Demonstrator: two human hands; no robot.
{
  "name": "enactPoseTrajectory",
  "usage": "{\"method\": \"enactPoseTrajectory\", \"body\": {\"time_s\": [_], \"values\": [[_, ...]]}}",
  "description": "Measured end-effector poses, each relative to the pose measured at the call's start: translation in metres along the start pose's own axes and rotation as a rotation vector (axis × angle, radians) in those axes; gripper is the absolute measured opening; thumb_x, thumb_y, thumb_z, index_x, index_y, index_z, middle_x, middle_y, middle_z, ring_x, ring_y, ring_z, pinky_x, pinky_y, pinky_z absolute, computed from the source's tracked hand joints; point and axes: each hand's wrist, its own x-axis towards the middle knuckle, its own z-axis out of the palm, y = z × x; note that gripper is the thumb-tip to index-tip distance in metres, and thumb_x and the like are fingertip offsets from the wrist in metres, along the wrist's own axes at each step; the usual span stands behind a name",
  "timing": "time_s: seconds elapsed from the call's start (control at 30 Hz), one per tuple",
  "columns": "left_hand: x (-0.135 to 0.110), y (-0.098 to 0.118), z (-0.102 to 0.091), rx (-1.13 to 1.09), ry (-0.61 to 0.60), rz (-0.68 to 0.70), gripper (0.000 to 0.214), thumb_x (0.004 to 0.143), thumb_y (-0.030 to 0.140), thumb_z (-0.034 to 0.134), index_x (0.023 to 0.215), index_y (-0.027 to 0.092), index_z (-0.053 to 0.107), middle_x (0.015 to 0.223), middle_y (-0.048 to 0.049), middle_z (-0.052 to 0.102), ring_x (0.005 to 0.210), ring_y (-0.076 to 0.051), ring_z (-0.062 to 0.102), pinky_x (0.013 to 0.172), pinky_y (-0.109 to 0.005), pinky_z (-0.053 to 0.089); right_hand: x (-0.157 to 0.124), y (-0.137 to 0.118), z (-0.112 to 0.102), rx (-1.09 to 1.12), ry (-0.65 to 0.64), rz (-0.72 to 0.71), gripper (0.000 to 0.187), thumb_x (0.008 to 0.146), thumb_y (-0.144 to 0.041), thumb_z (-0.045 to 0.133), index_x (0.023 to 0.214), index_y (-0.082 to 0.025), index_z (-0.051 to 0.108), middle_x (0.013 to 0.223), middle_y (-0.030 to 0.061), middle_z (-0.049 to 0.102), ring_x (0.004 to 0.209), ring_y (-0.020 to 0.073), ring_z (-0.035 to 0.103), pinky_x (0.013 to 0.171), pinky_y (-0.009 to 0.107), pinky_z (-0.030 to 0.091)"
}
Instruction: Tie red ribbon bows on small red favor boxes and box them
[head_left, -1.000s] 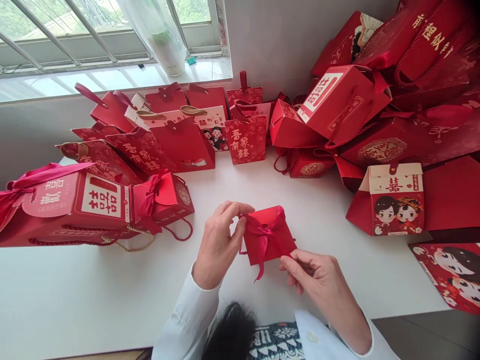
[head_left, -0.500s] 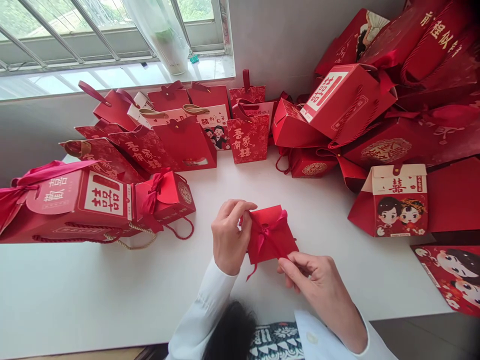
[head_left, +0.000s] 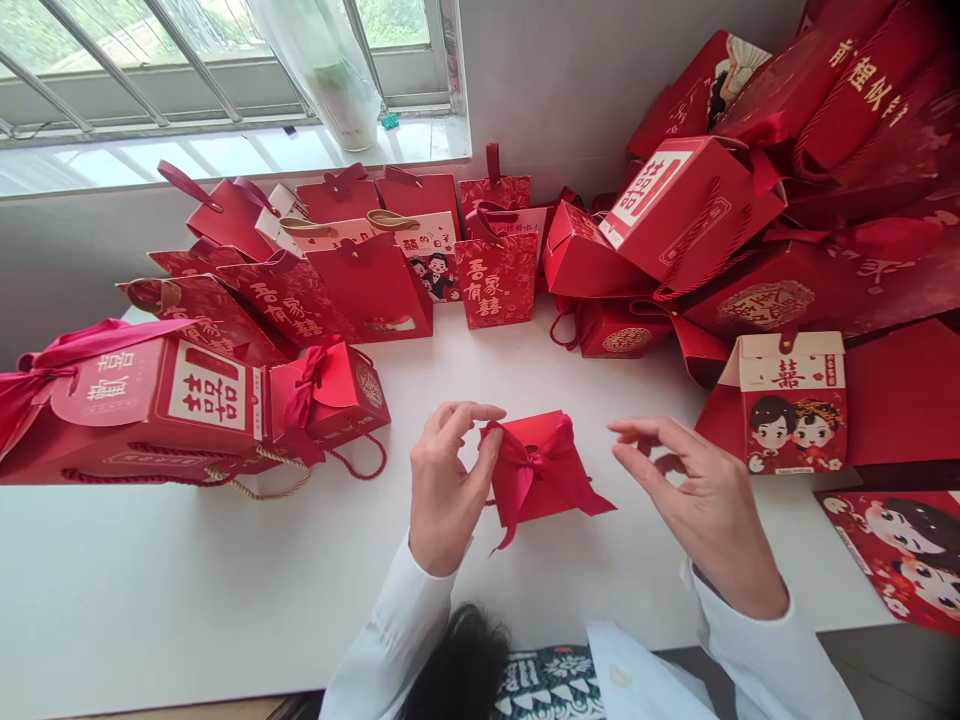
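A small red gift box [head_left: 536, 480] with a red satin ribbon bow [head_left: 534, 462] rests on the white table [head_left: 187, 580] in front of me. My left hand [head_left: 444, 480] pinches the bow's left loop at the box's upper left corner. To the right of the box, my right hand [head_left: 694, 495] hovers with curled, parted fingers that hold nothing. The ribbon's tails hang loose over the box front.
Red gift bags and boxes ring the table: a long box with rope handle [head_left: 142, 410] at left, a small ribboned box [head_left: 334, 390], standing bags [head_left: 495, 275] at the back, a cartoon-couple box [head_left: 795, 405] and a tall heap [head_left: 787, 170] at right. Window behind.
My right hand let go of the ribbon tail at the box's lower right and moved up and to the right. The bow now looks wider. The left hand stays on the left loop.
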Motion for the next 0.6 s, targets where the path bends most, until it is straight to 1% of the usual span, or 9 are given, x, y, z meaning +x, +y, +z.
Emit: {"method": "enactPoseTrajectory", "body": {"time_s": [0.03,0.1,0.17,0.23,0.3,0.4,0.5,0.6], "values": [[0.0,0.0,0.001,-0.011,-0.01,0.001,0.015,0.084,0.013,0.054,0.088,0.023,0.064,0.088,-0.0003,0.063,0.085,-0.015,0.056,0.068,-0.027,0.043,0.008,-0.002,0.003,-0.027,0.014,-0.097,0.018,0.09,-0.031,0.056,0.105,-0.026,0.064,0.098,0.0029,0.06,0.076,0.0162,0.057,0.064,0.026,0.046],[0.001,0.0,0.002,-0.028,-0.016,0.009,0.015,0.085,0.011,0.053,0.085,0.022,0.064,0.084,0.0008,0.064,0.082,-0.014,0.057,0.069,-0.026,0.043,0.022,-0.006,0.013,-0.087,-0.023,-0.286,0.021,0.09,-0.023,0.054,0.109,-0.027,0.064,0.108,0.0055,0.056,0.091,0.0197,0.055,0.075,0.031,0.047],[0.001,-0.001,0.004,-0.027,-0.004,0.025,0.016,0.085,0.01,0.052,0.082,0.021,0.064,0.081,0.0014,0.064,0.079,-0.013,0.057,0.069,-0.025,0.042,0.031,-0.009,0.023,-0.135,-0.083,-0.431,0.02,0.09,-0.017,0.053,0.101,-0.027,0.066,0.111,0.0063,0.055,0.103,0.0231,0.049,0.086,0.036,0.045],[0.001,-0.001,0.005,-0.012,0.019,0.039,0.017,0.086,0.01,0.052,0.082,0.02,0.064,0.08,0.0013,0.064,0.078,-0.012,0.057,0.069,-0.025,0.042,0.034,-0.01,0.029,-0.153,-0.098,-0.511,0.017,0.09,-0.015,0.053,0.09,-0.025,0.067,0.108,0.0059,0.057,0.107,0.0246,0.046,0.09,0.039,0.044],[0.0,-0.002,0.006,0.001,0.04,0.051,0.017,0.086,0.009,0.051,0.082,0.02,0.064,0.08,0.0012,0.063,0.077,-0.012,0.057,0.068,-0.024,0.043,0.032,-0.01,0.031,-0.153,-0.054,-0.534,0.015,0.089,-0.015,0.055,0.085,-0.024,0.066,0.102,0.0053,0.059,0.105,0.0248,0.047,0.088,0.04,0.044],[-0.002,-0.003,0.008,0.015,0.056,0.068,0.017,0.087,0.01,0.051,0.082,0.02,0.064,0.08,0.0008,0.062,0.077,-0.012,0.057,0.067,-0.023,0.043,0.021,-0.008,0.03,-0.142,0.026,-0.518,0.013,0.087,-0.013,0.058,0.085,-0.023,0.066,0.096,0.0051,0.059,0.102,0.0244,0.047,0.085,0.038,0.044],[-0.003,-0.005,0.011,0.035,0.069,0.085,0.016,0.087,0.01,0.051,0.084,0.02,0.063,0.081,0.0004,0.062,0.077,-0.013,0.057,0.067,-0.023,0.044,0.011,-0.007,0.03,-0.115,0.047,-0.492,0.016,0.084,-0.008,0.059,0.084,-0.022,0.066,0.094,0.0051,0.058,0.101,0.0237,0.047,0.085,0.037,0.044],[-0.002,-0.006,0.013,0.047,0.08,0.099,0.015,0.087,0.01,0.052,0.087,0.02,0.063,0.084,0.0004,0.062,0.078,-0.012,0.057,0.068,-0.023,0.044,0.006,-0.005,0.031,-0.104,0.055,-0.476,0.017,0.081,-0.004,0.059,0.081,-0.021,0.065,0.095,0.0052,0.057,0.1,0.0236,0.046,0.086,0.038,0.043]]}}
